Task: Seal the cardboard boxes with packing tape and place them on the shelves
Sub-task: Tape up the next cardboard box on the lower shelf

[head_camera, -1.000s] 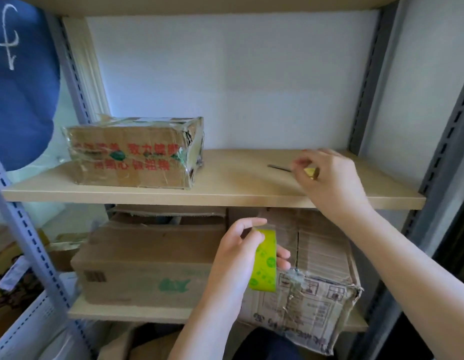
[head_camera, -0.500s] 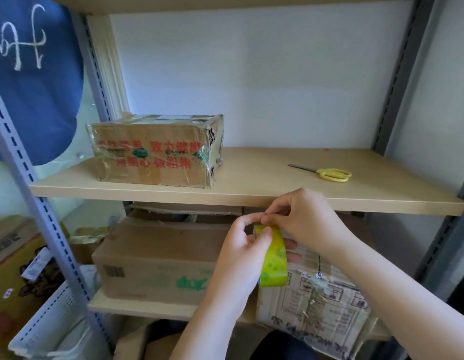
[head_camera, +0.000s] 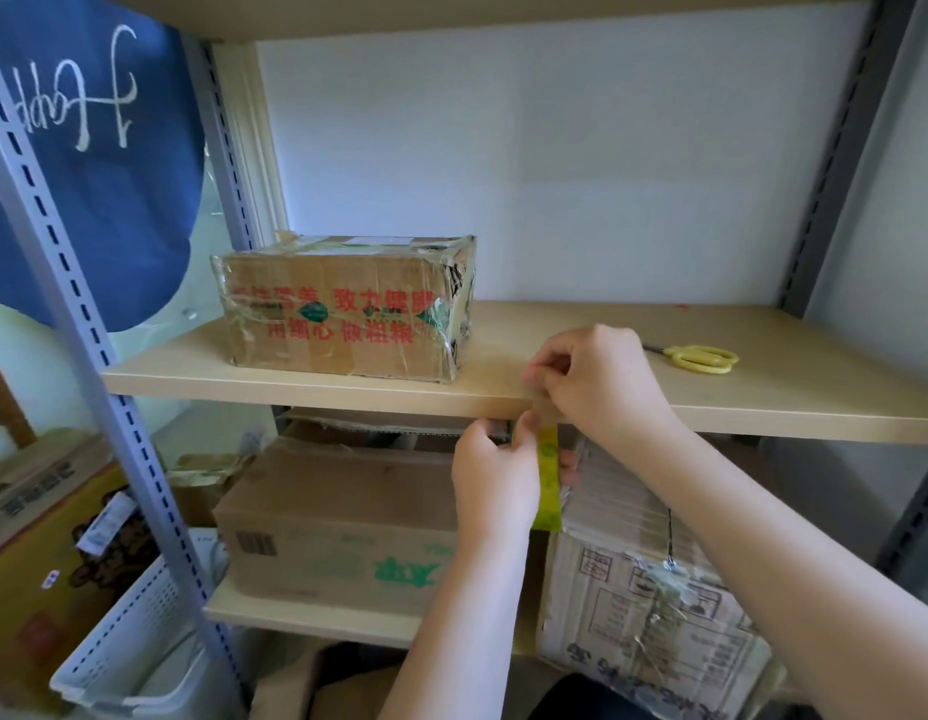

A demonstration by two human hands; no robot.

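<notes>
My left hand grips a roll of packing tape with a yellow-green core, held edge-on in front of the shelf's front edge. Just above it, my right hand pinches the clear tape end drawn up from the roll. A taped cardboard box with red characters stands on the left of the wooden shelf. Below it, a brown box with green print and a taped box with a printed label sit on the lower shelf.
Yellow-handled scissors lie on the shelf to the right of my hands. A blue cloth with white lettering hangs at upper left by the grey upright. A white slotted basket and another carton stand lower left.
My right hand left the scissors on the shelf, came to the roll and now pulls the tape end upward. The view shifted, so the shelf sits further right and lower.
</notes>
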